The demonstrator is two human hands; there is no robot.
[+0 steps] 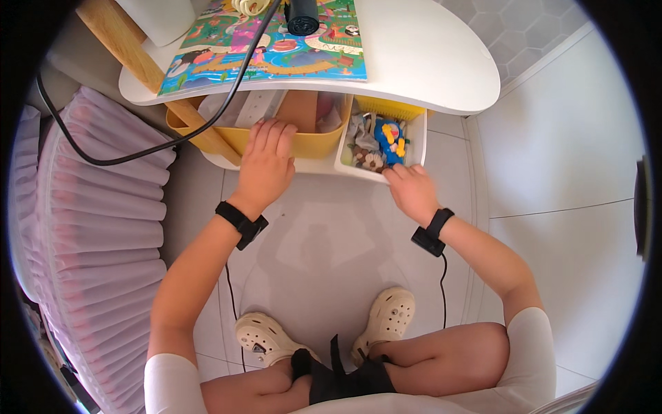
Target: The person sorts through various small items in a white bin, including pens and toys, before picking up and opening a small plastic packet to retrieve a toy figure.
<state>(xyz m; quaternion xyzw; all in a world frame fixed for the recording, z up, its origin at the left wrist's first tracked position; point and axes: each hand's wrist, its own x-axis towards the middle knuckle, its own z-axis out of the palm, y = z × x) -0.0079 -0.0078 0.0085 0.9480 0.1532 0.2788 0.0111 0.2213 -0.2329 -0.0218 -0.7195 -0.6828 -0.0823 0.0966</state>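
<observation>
My left hand (pixel 265 165) has its fingers hooked over the front rim of a yellow storage bin (pixel 317 143). Inside that bin are a brown cardboard piece (pixel 298 110) and pale flat items. With its fingertips curled over the front corner, my right hand (pixel 414 192) grips a smaller white bin (pixel 358 172). This one holds a blue and yellow toy (pixel 392 138), a crumpled grey item (pixel 364 131) and a flower-shaped piece (pixel 373 161). Both thumbs are mostly hidden. The two bins stand side by side under a white tabletop.
The curved white tabletop (pixel 427 62) overhangs the bins, bearing a colourful picture board (pixel 276 52) and a black cylinder (pixel 302 17). A black cable (pixel 138 157) droops at the left, near a wooden leg (pixel 124 45) and pleated lilac fabric (pixel 103 228). White panels (pixel 565 172) stand right.
</observation>
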